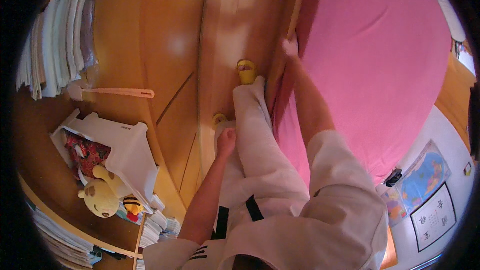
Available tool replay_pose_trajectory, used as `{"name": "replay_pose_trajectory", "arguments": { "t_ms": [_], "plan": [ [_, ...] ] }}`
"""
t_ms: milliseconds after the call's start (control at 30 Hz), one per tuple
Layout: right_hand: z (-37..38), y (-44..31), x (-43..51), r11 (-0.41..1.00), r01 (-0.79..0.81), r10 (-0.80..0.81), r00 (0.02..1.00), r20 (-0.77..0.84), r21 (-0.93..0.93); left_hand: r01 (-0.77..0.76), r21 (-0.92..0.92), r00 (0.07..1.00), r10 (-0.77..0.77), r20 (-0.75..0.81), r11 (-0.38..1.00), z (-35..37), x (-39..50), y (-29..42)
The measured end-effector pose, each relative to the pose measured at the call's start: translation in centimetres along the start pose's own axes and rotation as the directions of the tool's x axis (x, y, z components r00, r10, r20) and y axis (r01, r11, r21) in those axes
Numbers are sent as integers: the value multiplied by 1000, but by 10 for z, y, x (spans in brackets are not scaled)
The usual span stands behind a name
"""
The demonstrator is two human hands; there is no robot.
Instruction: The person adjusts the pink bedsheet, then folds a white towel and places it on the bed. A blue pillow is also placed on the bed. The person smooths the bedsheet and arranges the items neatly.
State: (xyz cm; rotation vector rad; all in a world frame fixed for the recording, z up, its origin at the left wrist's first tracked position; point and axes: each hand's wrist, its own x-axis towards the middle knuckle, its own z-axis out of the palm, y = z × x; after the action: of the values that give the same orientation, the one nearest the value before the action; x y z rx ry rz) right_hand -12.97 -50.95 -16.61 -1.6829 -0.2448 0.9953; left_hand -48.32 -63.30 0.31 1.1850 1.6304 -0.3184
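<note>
My right hand (290, 47) reaches forward to the wooden bed rail (299, 5), where the edge of the pink bedsheet (371, 67) meets it. Its fingers touch that edge, but whether they grip the rail or the cloth cannot be made out. Beside my left thigh, my left hand (227, 140) hangs with its fingers curled in and nothing visible in it. The sheet lies mostly smooth, with a small crease towards the far end, and drapes down the bed's near side. Yellow slippers (246, 72) are on my feet.
Wooden cabinet doors (172, 45) stand left of the narrow wood floor (225, 26). On the shelves are stacked papers (62, 41), a pink long-handled tool (118, 92), a white plastic bin (127, 146) and a plush toy (99, 197). A black clip-like object (393, 177) sits by the bed's edge.
</note>
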Motion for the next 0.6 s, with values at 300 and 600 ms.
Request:
{"name": "replay_pose_trajectory", "arguments": {
  "t_ms": [300, 600],
  "plan": [
    [-22, 133, -210, 860, -91, -30, 973, -229, -502, -28, 65, 996, 22, 89, 998, -2, -22, -54],
    [-53, 125, -159, 903, -430, 430, 903, -3, -8, -39, 28, 998, 38, 58, 999, -2, -26, -168]
  ]
}}
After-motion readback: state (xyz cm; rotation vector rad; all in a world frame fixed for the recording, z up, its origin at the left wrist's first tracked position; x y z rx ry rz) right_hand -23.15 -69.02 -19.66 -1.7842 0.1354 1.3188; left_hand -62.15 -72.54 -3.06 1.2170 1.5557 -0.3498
